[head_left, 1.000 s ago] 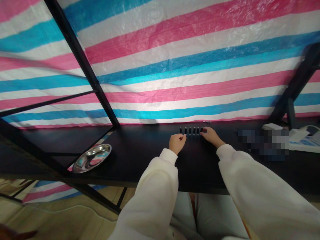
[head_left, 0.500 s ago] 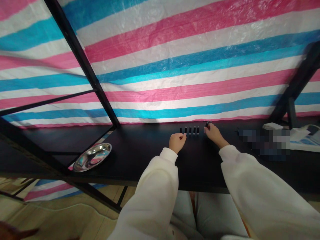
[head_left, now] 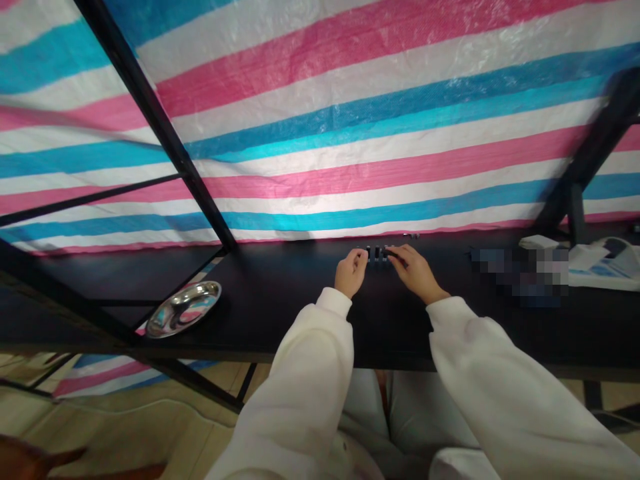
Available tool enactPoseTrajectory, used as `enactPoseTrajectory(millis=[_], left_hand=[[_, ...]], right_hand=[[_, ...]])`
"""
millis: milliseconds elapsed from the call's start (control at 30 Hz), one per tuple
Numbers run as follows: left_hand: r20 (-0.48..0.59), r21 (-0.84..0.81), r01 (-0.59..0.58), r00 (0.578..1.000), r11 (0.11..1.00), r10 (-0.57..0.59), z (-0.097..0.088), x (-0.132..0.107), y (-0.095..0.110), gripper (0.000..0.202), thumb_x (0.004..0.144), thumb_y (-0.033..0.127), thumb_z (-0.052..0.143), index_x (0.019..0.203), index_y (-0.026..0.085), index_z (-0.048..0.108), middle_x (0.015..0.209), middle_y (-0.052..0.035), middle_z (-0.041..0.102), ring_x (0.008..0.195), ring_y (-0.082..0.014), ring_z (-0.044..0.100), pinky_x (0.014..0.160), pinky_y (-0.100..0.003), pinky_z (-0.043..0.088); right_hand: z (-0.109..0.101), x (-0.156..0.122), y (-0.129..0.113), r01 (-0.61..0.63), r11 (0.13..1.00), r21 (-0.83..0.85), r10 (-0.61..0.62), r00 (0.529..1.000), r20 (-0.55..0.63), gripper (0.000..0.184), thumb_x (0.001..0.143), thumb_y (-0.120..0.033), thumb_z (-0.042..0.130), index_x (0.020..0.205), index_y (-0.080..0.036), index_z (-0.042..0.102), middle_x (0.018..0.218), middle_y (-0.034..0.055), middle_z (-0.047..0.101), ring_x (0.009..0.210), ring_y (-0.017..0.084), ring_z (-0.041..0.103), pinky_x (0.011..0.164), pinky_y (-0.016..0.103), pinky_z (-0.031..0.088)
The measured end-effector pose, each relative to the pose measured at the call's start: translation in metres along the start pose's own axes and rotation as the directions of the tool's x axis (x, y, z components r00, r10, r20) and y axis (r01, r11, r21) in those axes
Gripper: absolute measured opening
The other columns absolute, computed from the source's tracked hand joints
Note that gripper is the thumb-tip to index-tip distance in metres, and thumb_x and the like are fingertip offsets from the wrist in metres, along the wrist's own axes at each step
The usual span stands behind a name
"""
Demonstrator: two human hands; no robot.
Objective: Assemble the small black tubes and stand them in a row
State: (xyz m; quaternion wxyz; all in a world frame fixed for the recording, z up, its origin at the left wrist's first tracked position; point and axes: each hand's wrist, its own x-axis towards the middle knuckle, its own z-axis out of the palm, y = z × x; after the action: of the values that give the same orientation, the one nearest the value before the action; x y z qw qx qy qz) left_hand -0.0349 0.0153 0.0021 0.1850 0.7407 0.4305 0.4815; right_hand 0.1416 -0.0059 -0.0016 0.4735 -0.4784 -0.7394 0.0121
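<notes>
Several small black pieces with silvery ends [head_left: 377, 253] stand in a short row near the back of the black table; their exact kind is too small to tell. At the row's left end is my left hand [head_left: 351, 272], thumb and fingers pinched together, and what they hold, if anything, is hidden. My right hand [head_left: 413, 270] reaches in from the right, its fingertips closed on a small dark piece at the row's right end. Part of the row is covered by both hands. A few tiny silvery bits [head_left: 412, 235] lie behind my right hand, by the striped sheet.
A shiny metal dish [head_left: 207, 293] rests at the table's left. White items [head_left: 607, 267] and a blurred-out patch [head_left: 525, 273] are on the right. Black frame bars [head_left: 160, 127] rise at left and right before a striped plastic sheet [head_left: 350, 160].
My right hand has moved left from the silvery bits at the back to the row's right end, carrying a small dark piece. My left hand stays by the row's left end. The view has shifted slightly.
</notes>
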Motion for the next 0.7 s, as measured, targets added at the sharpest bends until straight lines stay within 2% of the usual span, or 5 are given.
enactPoseTrajectory(millis=[67, 133, 367, 567, 700], left_hand=[[0.007, -0.051, -0.006, 1.000, 0.999, 0.006, -0.001, -0.001, 0.003, 0.038, 0.087, 0.040, 0.034, 0.106, 0.015, 0.055, 0.057, 0.0030, 0.050, 0.049, -0.0077, 0.043, 0.054, -0.020, 0.034], [0.027, -0.056, -0.008, 1.000, 0.998, 0.010, -0.001, -0.001, 0.003, 0.040, 0.086, 0.041, 0.038, 0.113, 0.015, 0.052, 0.060, 0.0028, 0.052, 0.047, -0.0072, 0.043, 0.054, -0.020, 0.035], [0.169, -0.065, 0.002, 0.986, 0.998, 0.009, 0.011, -0.001, -0.005, 0.032, 0.080, 0.041, 0.048, 0.081, 0.013, 0.065, 0.057, -0.0007, 0.056, 0.052, -0.0089, 0.047, 0.052, -0.020, 0.037], [0.181, -0.223, 0.107, 0.981, 0.969, -0.066, 0.010, 0.000, 0.003, 0.032, 0.076, 0.041, 0.052, 0.084, 0.011, 0.063, 0.049, 0.0023, 0.051, 0.045, -0.0079, 0.047, 0.049, -0.020, 0.038], [0.245, -0.300, 0.219, 0.958, 0.928, -0.146, 0.007, -0.001, 0.007, 0.035, 0.074, 0.042, 0.055, 0.088, 0.011, 0.061, 0.046, 0.0042, 0.049, 0.036, -0.0052, 0.041, 0.039, -0.018, 0.032]], right_hand=[[0.001, -0.002, 0.000, 0.013, 1.000, 0.000, -0.013, 0.999, 0.031, 0.028, 0.084, -0.031, 0.043, 0.105, -0.021, 0.061, 0.092, 0.0075, 0.058, 0.083, 0.018, 0.057, 0.077, 0.032, 0.046], [0.003, -0.003, 0.001, 0.024, 1.000, 0.010, -0.024, 0.998, 0.064, 0.029, 0.084, -0.031, 0.043, 0.105, -0.021, 0.061, 0.091, 0.0071, 0.058, 0.081, 0.018, 0.057, 0.075, 0.031, 0.047], [0.007, -0.004, 0.004, 0.023, 1.000, 0.007, -0.023, 0.994, 0.107, 0.031, 0.084, -0.033, 0.043, 0.107, -0.022, 0.061, 0.086, 0.0065, 0.058, 0.075, 0.017, 0.057, 0.073, 0.030, 0.047], [0.005, -0.004, 0.002, 0.037, 0.999, 0.030, -0.040, 0.992, 0.124, 0.031, 0.084, -0.033, 0.043, 0.107, -0.022, 0.061, 0.085, 0.0065, 0.058, 0.074, 0.017, 0.057, 0.071, 0.030, 0.047], [0.005, -0.004, 0.001, 0.043, 0.998, 0.048, -0.049, 0.991, 0.128, 0.030, 0.084, -0.033, 0.044, 0.106, -0.023, 0.062, 0.085, 0.0061, 0.058, 0.076, 0.017, 0.057, 0.072, 0.031, 0.047]])
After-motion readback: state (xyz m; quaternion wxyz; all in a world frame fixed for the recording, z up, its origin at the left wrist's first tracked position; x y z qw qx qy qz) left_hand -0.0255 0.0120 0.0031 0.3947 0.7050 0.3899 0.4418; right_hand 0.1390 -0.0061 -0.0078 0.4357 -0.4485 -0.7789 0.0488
